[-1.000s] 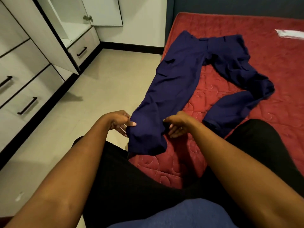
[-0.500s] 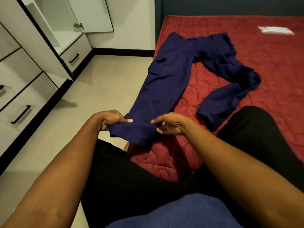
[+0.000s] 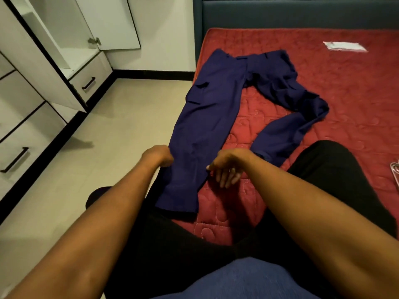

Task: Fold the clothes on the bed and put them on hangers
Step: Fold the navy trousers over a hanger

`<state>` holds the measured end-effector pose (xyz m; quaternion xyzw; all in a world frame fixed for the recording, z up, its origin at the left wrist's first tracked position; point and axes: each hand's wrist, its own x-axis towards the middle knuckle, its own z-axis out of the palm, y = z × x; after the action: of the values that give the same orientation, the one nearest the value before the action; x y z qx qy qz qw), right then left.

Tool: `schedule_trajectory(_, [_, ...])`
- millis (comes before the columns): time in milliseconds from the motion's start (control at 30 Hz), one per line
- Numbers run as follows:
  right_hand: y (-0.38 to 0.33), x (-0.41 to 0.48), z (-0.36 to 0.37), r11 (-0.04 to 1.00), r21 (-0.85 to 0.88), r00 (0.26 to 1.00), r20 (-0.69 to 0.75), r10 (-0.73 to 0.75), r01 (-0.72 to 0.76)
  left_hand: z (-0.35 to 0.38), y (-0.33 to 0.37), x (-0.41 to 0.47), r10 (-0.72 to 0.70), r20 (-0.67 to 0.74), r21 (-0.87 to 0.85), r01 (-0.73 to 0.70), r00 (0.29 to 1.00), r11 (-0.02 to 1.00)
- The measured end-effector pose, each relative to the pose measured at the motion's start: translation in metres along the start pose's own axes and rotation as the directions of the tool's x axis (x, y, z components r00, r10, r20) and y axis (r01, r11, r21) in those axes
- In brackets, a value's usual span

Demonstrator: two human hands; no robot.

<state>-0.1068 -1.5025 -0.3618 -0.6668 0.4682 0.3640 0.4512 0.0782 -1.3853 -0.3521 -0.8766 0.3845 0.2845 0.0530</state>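
Now that the lifted hem is down, we see the trousers (image 3: 207,117) lying flat along the bed's (image 3: 345,83) floor-side edge.
We judge this to be straightening before the first fold. The left hand (image 3: 158,156) curls round one leg's outer edge. The right hand (image 3: 226,167) holds nothing, its fingers (image 3: 224,180) loose and spread, tips near the bed beside that leg.

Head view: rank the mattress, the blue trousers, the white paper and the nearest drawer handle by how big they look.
1. the mattress, largest by far
2. the trousers
3. the white paper and the drawer handle: both small and similar in length. The paper lies much farther from the camera, so I leave them unranked.
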Motion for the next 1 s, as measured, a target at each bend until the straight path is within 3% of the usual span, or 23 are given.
schedule_trajectory(100, [0.010, -0.006, -0.041, 0.996, 0.065, 0.979, -0.198, -0.052, 0.066, 0.008, 0.048, 0.019, 0.118, -0.358, 0.048, -0.108, 0.926, 0.993])
schedule_trajectory(167, [0.023, -0.017, -0.074, 0.992, 0.032, 0.927, -0.361, -0.099, 0.119, 0.013, 0.079, 0.030, 0.259, -0.487, 0.177, -0.197, 0.834, 0.964])
schedule_trajectory(233, [0.044, -0.030, -0.106, 0.990, -0.068, 0.815, -0.562, -0.140, 0.124, 0.016, 0.110, 0.039, 0.440, -0.488, 0.283, -0.340, 0.754, 0.897])
schedule_trajectory(300, [0.067, -0.031, -0.135, 0.993, -0.101, 0.695, -0.710, -0.115, 0.061, 0.019, 0.143, 0.050, 0.587, -0.393, 0.277, -0.518, 0.708, 0.810])
schedule_trajectory(400, [0.108, -0.022, -0.173, 1.000, 0.017, 0.639, -0.769, 0.013, 0.000, 0.028, 0.204, 0.059, 0.641, -0.253, -0.035, -0.669, 0.725, 0.742])
schedule_trajectory(500, [0.144, -0.008, -0.197, 0.995, 0.094, 0.590, -0.804, 0.070, 0.011, 0.039, 0.259, 0.074, 0.638, -0.211, -0.188, -0.672, 0.740, 0.717])
schedule_trajectory(633, [0.180, 0.010, -0.239, 0.987, 0.151, 0.388, -0.914, 0.117, 0.058, 0.030, 0.314, 0.115, 0.599, -0.214, -0.296, -0.636, 0.771, 0.713])
schedule_trajectory(733, [0.197, 0.031, -0.282, 0.975, 0.217, 0.172, -0.963, 0.206, 0.046, 0.012, 0.357, 0.159, 0.539, -0.221, -0.362, -0.581, 0.813, 0.729])
schedule_trajectory(767, [0.203, 0.038, -0.296, 0.958, 0.274, 0.143, -0.955, 0.261, 0.079, 0.007, 0.370, 0.174, 0.496, -0.224, -0.408, -0.543, 0.839, 0.734])
schedule_trajectory(800, [0.209, 0.047, -0.307, 0.924, 0.360, 0.169, -0.926, 0.337, 0.130, 0.004, 0.380, 0.189, 0.445, -0.220, -0.493, -0.492, 0.868, 0.717])
schedule_trajectory(867, [0.226, 0.067, -0.334, 0.822, 0.538, 0.339, -0.821, 0.460, 0.186, -0.001, 0.401, 0.215, 0.343, -0.160, -0.753, -0.339, 0.926, 0.564])
schedule_trajectory(933, [0.244, 0.088, -0.360, 0.760, 0.597, 0.528, -0.745, 0.407, 0.257, -0.011, 0.419, 0.234, 0.294, -0.069, -0.926, -0.171, 0.953, 0.337])
schedule_trajectory(1000, [0.255, 0.092, -0.381, 0.578, 0.684, 0.702, -0.667, 0.250, 0.445, -0.023, 0.432, 0.254, 0.213, -0.022, -0.989, -0.052, 0.977, 0.136])
